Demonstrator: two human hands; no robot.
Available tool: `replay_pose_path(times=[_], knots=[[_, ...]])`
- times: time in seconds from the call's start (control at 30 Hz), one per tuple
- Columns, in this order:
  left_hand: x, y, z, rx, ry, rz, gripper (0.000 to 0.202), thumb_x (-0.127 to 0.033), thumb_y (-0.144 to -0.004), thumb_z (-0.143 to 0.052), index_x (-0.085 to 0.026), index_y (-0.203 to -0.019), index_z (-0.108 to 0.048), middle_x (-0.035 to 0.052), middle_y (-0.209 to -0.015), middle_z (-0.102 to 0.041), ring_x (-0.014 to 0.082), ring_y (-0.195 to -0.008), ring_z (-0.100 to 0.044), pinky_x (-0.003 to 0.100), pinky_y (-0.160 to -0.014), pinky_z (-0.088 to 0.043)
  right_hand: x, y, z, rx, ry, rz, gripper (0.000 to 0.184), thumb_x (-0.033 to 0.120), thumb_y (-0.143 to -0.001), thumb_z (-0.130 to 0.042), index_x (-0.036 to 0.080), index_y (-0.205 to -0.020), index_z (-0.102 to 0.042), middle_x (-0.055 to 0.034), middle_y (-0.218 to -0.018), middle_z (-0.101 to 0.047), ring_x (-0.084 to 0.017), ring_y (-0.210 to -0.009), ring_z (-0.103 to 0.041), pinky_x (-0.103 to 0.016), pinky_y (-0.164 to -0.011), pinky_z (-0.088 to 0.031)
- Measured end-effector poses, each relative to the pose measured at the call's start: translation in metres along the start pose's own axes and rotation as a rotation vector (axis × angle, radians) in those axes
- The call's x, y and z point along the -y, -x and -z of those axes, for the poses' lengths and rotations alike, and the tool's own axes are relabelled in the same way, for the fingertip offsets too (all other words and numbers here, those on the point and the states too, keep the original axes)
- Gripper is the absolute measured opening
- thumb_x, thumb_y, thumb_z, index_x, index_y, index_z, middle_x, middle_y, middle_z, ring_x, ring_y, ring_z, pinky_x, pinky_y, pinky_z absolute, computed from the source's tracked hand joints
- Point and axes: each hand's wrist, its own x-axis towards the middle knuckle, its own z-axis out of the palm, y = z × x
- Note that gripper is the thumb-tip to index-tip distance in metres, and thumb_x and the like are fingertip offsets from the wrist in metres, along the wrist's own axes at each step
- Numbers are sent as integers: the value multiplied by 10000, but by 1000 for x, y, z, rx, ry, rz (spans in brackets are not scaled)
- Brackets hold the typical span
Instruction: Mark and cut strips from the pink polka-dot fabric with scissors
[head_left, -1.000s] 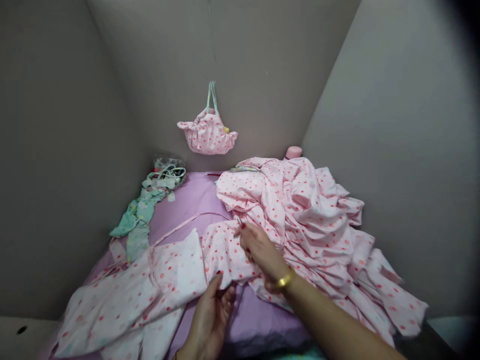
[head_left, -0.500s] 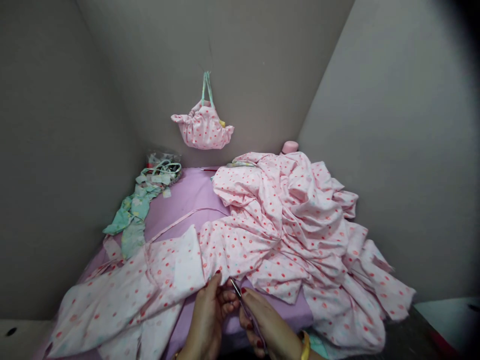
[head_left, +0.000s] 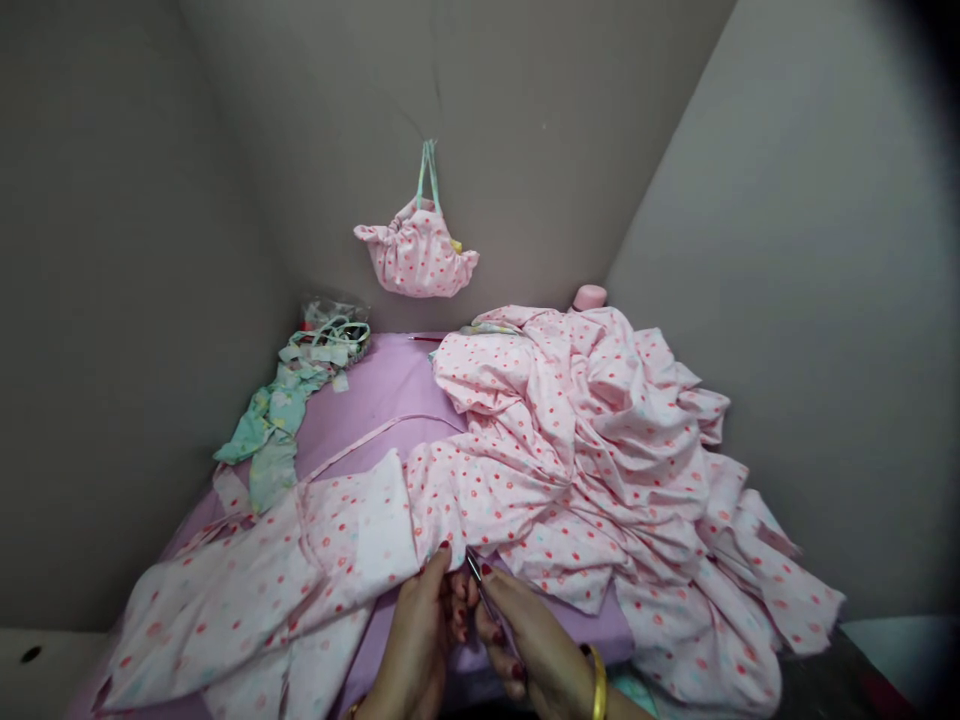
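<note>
Pink cloth with red dots [head_left: 480,480] lies spread and bunched before me. At its near edge my left hand [head_left: 420,625] is closed, thumb on the fabric and fingers curled beneath, pinching the edge. Close beside it my right hand [head_left: 529,630] is wrapped round a slim tool with a shiny metal tip [head_left: 474,567] and a purplish handle. The tip points up and away, near the cloth edge by my left fingers. Whether it touches the fabric I cannot tell.
A purple cover [head_left: 375,385] lies under the cloth. Mint-green fabric scraps [head_left: 277,410] and a clear plastic bag [head_left: 337,308] are at the back left. A dotted pouch [head_left: 420,255] hangs on the wall. A pink cap-like object [head_left: 590,297] stands behind the pile.
The whole view has shifted slightly, so things sit a little further right. Both hands keep their grips, and the tool has stayed near the cloth edge.
</note>
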Motion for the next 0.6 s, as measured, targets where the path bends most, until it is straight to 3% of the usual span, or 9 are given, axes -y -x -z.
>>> replay_pose_path(times=[0.23,0.6], knots=[[0,-2,2,-23,-37,56,529,-618,-675,-543,-146,-438,-501,-19,-386,-442,68,-361,-354,201,-413,-245,-2,2,9,2,12,-28,506,689,-660,-527,208,-785,-427,93,-530,-400,2,-299,-213,-120,-275,-144],[3,-3,5,-6,-40,90,522,-622,-726,-479,-159,-486,-492,-28,-378,-431,71,-365,-347,200,-417,-224,4,0,1,4,12,-8,563,730,-616,-535,198,-781,-446,91,-516,-398,4,-302,-211,-134,-293,-119]])
